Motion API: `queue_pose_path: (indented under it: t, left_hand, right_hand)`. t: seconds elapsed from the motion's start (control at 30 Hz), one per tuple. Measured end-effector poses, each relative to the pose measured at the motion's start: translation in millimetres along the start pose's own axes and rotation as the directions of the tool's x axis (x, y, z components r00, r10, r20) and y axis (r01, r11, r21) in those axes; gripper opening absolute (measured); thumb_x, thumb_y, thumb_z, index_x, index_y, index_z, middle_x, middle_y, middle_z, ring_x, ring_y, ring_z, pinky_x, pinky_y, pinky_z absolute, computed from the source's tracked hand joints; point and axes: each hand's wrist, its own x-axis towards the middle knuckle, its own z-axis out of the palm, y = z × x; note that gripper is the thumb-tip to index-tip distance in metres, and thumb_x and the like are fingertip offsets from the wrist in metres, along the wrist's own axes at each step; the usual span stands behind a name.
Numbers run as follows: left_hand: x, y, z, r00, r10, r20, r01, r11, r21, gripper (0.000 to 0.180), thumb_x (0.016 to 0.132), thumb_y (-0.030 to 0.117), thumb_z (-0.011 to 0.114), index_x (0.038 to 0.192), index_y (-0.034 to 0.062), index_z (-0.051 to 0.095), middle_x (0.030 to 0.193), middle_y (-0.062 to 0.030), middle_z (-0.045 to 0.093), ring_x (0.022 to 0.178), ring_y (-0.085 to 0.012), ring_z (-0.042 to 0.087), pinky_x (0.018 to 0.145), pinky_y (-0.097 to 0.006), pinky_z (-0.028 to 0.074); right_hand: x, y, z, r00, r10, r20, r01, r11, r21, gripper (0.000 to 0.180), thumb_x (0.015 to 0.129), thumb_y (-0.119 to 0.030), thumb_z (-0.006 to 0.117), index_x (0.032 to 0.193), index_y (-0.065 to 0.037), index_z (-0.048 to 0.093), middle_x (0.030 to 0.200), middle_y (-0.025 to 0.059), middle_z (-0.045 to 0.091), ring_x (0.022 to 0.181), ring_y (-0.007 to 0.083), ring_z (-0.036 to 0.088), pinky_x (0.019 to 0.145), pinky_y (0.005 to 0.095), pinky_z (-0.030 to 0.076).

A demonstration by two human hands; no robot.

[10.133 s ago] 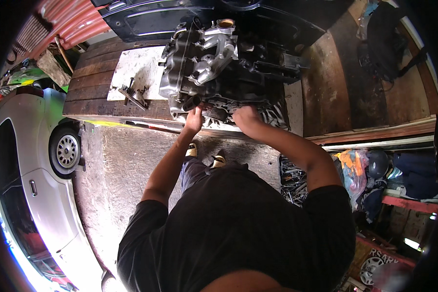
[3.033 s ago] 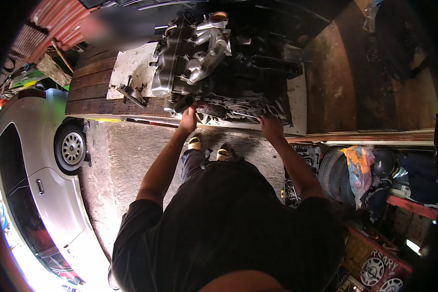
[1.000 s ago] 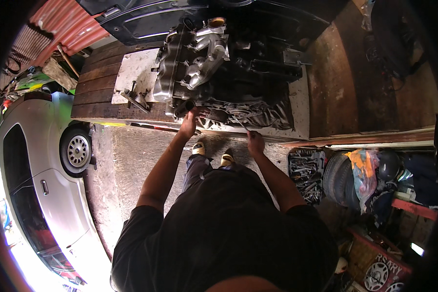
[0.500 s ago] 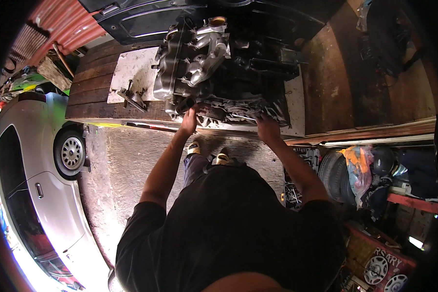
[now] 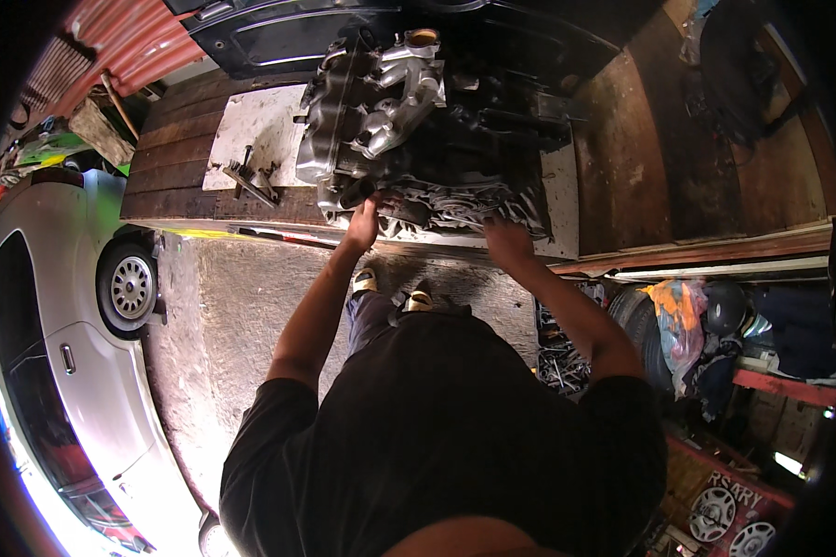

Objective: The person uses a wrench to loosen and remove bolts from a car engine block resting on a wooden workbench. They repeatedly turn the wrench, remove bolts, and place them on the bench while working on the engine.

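An engine [image 5: 395,139] with silver and dark metal parts lies on the bench in front of me. My left hand [image 5: 365,225] is closed at its near left side, fingers against the rim of a dark round pipe end [image 5: 356,192]. Beside the ribbed, silvery lower edge [image 5: 460,204] of the engine, my right hand [image 5: 508,243] is closed in a grip. A thin metal rod stood out from that hand a moment ago; at present its shaft can hardly be made out against the engine. My fingertips on both sides are partly hidden.
Small metal parts [image 5: 251,181] rest at the edge of a white board [image 5: 251,130] on the wooden bench [image 5: 172,167]. A silver car [image 5: 74,316] stands left. Tyres [image 5: 643,325], loose tools [image 5: 562,362] and a plastic bag [image 5: 675,316] are low on the right.
My right hand has shifted slightly left and nearer the engine. The rod's bright shaft, plain before, is hardly visible now. My left hand stays at the pipe end.
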Motion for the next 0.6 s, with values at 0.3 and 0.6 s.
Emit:
queue_pose_path:
  t: [0.3, 0.6]
  left_hand:
    - [7, -11, 1, 0.997, 0.065, -0.041, -0.064, 0.998, 0.011, 0.067, 0.093, 0.057, 0.019, 0.117, 0.0078, 0.058, 0.113, -0.0066, 0.062, 0.099, -0.0203, 0.055, 0.087, -0.037, 0.038]
    - [7, -11, -5, 0.995, 0.088, 0.048, -0.089, 0.996, 0.018, 0.075, 0.091, 0.062, 0.016, 0.120, 0.0049, 0.054, 0.112, -0.0086, 0.061, 0.099, -0.0206, 0.055, 0.088, -0.037, 0.038]
  right_hand:
    - [-40, 10, 83, 0.865, 0.470, 0.177, -0.458, 0.594, 0.661, 0.030, 0.092, -0.033, 0.053, 0.099, -0.004, 0.059, 0.091, 0.0152, 0.062, 0.087, 0.0320, 0.060, 0.074, 0.0422, 0.045]
    - [-29, -12, 179, 0.816, 0.480, 0.323, -0.438, 0.149, 0.886, 0.044, 0.091, -0.046, 0.053, 0.089, -0.003, 0.062, 0.083, 0.0060, 0.061, 0.079, 0.0184, 0.055, 0.075, 0.0328, 0.041]
